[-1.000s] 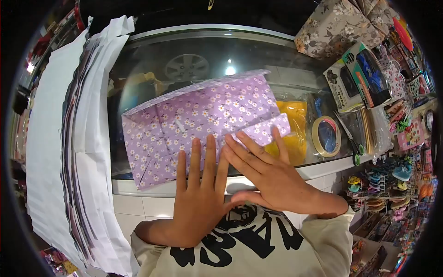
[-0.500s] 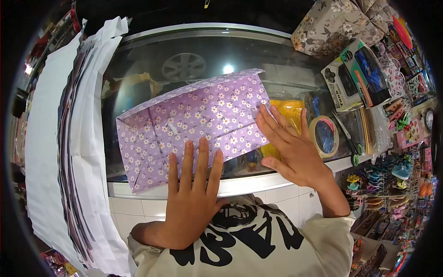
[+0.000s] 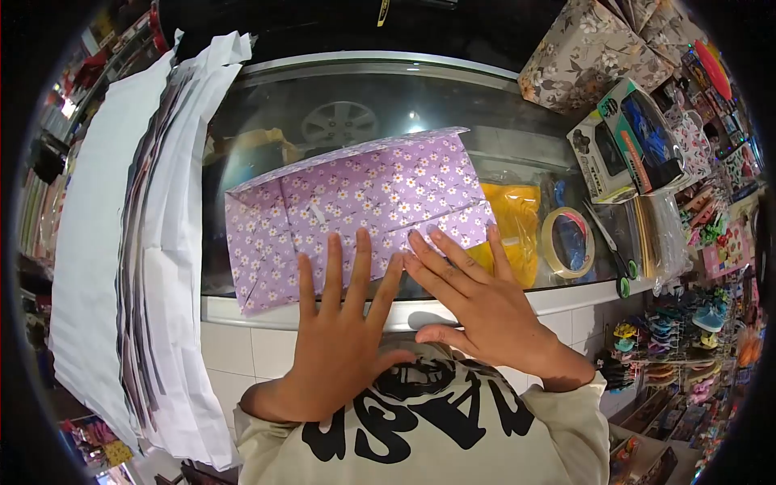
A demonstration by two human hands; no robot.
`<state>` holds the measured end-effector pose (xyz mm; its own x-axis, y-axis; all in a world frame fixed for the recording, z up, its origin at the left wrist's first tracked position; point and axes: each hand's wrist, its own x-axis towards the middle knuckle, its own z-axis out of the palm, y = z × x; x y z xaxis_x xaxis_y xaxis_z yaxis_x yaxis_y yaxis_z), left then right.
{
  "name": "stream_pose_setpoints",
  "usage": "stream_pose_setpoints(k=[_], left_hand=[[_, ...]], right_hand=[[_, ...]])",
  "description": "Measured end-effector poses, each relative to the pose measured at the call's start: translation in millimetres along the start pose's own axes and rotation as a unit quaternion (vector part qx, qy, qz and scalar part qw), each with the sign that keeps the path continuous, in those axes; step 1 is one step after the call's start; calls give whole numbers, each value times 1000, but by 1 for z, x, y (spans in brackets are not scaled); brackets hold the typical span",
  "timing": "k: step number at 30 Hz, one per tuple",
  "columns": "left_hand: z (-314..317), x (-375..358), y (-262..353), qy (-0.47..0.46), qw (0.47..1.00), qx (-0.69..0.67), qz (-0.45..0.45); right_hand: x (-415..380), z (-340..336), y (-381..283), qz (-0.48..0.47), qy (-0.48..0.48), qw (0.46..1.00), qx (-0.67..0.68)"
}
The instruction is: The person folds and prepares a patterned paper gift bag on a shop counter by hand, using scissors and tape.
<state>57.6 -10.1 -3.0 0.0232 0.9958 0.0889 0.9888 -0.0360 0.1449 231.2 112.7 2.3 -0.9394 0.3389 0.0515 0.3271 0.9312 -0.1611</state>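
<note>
A folded piece of purple paper with white daisies (image 3: pixel 364 190) lies across the glass counter, its long far edge turned up in a flap and creases running over it. My left hand (image 3: pixel 343 323) rests flat at its near edge, fingers spread and fingertips on the paper. Beside it, my right hand (image 3: pixel 485 311) is also open, with its fingertips on the lower right part of the paper and its thumb held apart. Neither hand grips anything. Just right of the paper is a yellow plastic packet (image 3: pixel 516 222), partly covered by the paper and my right hand.
A roll of tape (image 3: pixel 546 242) and green-handled scissors (image 3: pixel 622 267) lie to the right, near boxed goods (image 3: pixel 634 145). Behind them stands a floral-wrapped box (image 3: pixel 594 61). Large white paper sheets (image 3: pixel 170 283) hang at the left. Shelves of small goods (image 3: pixel 667 347) line the right.
My right hand has slid left and toward me, from the paper's right edge to near my left hand. My left hand stays spread at the near edge. The view has shifted slightly.
</note>
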Motion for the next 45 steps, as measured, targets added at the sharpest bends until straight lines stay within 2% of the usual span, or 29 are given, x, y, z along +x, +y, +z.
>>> stream_pose_setpoints(k=[3,6,7,8,10,11,13,14,15,16,17,18,20,22,25,28,29,31,33,36,39,41,45], left_hand=[[-11,-2,-8,-17,997,-73,12],[-19,-11,-20,64,987,-144,-12],[-27,-16,-22,78,996,-27,-30],[-30,-21,-21,98,992,25,-69],[-22,-29,-25,77,992,-8,-98],[-18,-31,-20,81,993,-1,-87],[-15,-29,-10,97,993,14,-65],[-21,-27,-7,104,991,-29,-76],[-29,-27,-6,109,988,-73,-85],[-35,-27,-5,112,983,-115,-94],[-34,-22,-7,173,979,-57,-96],[-35,-13,-9,203,972,-69,-98],[-32,7,-15,262,955,-96,-102],[-15,14,-17,233,962,-96,-109],[-4,14,-15,211,963,-114,-120],[5,3,-16,325,876,-315,-167],[6,0,-13,390,848,-311,-179],[10,-14,-11,438,791,-365,-223],[18,-19,-9,503,724,-437,-178],[23,-29,0,512,729,-413,-190],[13,-37,10,561,693,-414,-184],[14,-50,8,557,684,-437,-176],[31,-73,8,550,676,-468,-149]], right_hand=[[0,-1,0,-1,5,1000,9],[-2,-5,7,25,21,999,10],[-2,-6,11,39,28,999,9],[-1,-8,17,76,45,995,-37],[0,-7,28,151,77,978,-126],[0,-5,31,166,99,975,-109],[-2,-4,22,124,107,986,16],[-2,-5,15,100,109,986,77],[-1,-12,7,72,44,993,84],[2,-12,4,62,42,994,84],[4,-8,4,53,37,994,86],[4,-3,6,45,32,995,89],[3,-2,11,24,80,988,126],[-1,-3,14,18,120,976,180],[-14,1,17,33,218,929,298],[-28,-3,24,18,261,935,238],[-32,-6,26,-14,297,937,185],[-38,-9,29,-10,293,942,165],[-41,-11,26,-3,293,942,162],[-42,-22,17,-4,387,916,108],[-45,-49,16,9,492,865,95],[-47,-64,23,-29,517,840,164],[-45,-76,19,13,499,847,185]])
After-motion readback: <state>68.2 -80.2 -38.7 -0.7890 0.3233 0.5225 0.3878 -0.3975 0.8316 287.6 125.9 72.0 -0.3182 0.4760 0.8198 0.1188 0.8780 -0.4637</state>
